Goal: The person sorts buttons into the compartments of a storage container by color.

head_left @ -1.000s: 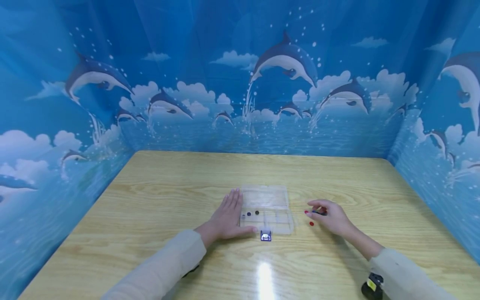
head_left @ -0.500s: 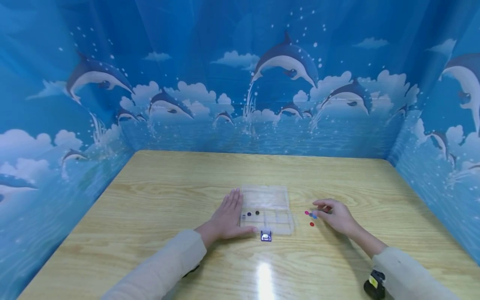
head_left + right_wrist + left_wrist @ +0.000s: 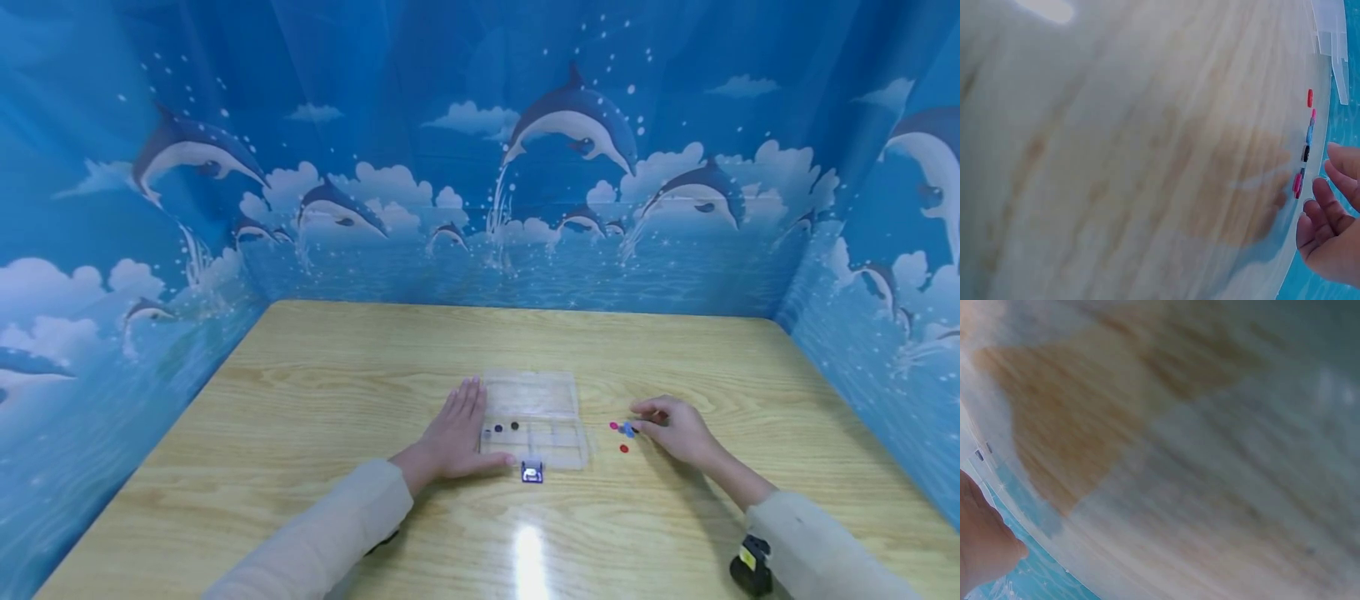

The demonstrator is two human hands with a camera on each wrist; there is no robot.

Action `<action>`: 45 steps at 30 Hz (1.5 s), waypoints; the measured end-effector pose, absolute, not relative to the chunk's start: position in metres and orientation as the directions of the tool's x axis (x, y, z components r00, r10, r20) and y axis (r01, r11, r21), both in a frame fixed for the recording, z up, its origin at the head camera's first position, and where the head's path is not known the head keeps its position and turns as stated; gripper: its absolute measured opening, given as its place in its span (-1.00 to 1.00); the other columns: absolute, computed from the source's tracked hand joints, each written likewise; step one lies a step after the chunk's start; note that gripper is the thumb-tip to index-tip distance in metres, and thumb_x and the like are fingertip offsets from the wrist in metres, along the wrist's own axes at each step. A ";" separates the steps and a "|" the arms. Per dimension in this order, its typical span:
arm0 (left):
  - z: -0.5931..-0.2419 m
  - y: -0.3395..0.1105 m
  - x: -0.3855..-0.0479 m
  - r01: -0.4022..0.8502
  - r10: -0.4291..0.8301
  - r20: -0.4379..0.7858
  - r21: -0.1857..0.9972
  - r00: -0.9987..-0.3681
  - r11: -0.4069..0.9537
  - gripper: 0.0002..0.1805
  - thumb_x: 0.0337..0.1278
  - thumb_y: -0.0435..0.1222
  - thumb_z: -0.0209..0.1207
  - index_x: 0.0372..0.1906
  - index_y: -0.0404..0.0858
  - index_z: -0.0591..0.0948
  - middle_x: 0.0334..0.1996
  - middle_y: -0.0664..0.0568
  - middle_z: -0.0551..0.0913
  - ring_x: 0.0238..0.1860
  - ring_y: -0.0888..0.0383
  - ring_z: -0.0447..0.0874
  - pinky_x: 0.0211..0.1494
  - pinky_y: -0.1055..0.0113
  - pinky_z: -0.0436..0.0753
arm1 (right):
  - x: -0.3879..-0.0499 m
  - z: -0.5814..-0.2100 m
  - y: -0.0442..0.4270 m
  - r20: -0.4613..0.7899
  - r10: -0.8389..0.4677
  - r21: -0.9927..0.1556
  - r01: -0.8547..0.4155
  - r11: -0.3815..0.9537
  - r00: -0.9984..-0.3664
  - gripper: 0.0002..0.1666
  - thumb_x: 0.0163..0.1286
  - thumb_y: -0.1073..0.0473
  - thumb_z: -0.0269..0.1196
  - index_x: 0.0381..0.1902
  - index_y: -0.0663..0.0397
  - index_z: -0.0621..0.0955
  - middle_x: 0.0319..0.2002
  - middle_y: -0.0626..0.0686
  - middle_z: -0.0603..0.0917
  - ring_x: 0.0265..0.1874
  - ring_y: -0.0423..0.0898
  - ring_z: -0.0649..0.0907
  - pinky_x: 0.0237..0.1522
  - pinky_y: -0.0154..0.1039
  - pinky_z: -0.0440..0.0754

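The left hand [image 3: 461, 429] lies flat, fingers straight and thumb spread wide, along the left side of a clear plastic compartment box [image 3: 562, 457]; the thumb tip reaches its near left corner. The box's clear plastic lid [image 3: 528, 392] is folded back on the far side. In the box's far left part sit a dark blue round piece [image 3: 498, 428] and a dark brown round piece [image 3: 514, 426]. A small purple-and-white square piece [image 3: 532, 472] is at the box's near edge.

Well right of the box, the right hand [image 3: 678, 429] is low over the table, fingers loosely curved, a narrow gap between thumb and forefinger. Whether a fingertip touches a piece I cannot tell. Between hand and box lie a pink round piece [image 3: 613, 426], small blue pieces [image 3: 628, 430] and, nearer, a red round piece [image 3: 624, 448]. The right wrist view adds a black piece [image 3: 1307, 153] and a pinkish-red disc [image 3: 1297, 185] just beside the fingers.

A black device with a yellow patch [image 3: 750, 565] is under the right sleeve [image 3: 813, 542]. A blue dolphin-print curtain [image 3: 420, 275] encloses the far, left and right sides of the wood-grain table [image 3: 360, 358].
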State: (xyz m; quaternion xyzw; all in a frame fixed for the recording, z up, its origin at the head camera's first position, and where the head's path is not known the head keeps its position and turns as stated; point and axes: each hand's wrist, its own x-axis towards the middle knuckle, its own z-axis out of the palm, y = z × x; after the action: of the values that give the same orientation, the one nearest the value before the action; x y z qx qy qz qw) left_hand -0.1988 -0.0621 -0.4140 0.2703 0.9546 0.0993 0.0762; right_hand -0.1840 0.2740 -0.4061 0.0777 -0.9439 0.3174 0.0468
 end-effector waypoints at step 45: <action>-0.414 -0.063 -0.199 0.499 0.533 -0.085 0.254 -0.842 0.828 0.18 0.01 0.38 -0.09 0.44 -0.40 -0.18 0.46 -0.24 -0.32 0.48 -0.11 -0.37 0.52 0.06 -0.14 | -0.190 -0.414 0.277 0.126 -0.135 -0.562 -0.183 0.807 -0.983 -0.96 0.14 0.37 0.27 -0.42 0.24 0.65 -0.42 0.08 0.58 -0.43 -0.19 0.44 -0.42 -0.39 0.39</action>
State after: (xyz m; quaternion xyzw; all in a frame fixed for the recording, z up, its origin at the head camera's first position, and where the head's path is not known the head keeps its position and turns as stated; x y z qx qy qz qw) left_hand -0.1986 -0.0629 -0.4143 0.2708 0.9531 0.1116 0.0763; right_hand -0.1899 0.2765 -0.4140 0.0836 -0.9496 0.2993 0.0400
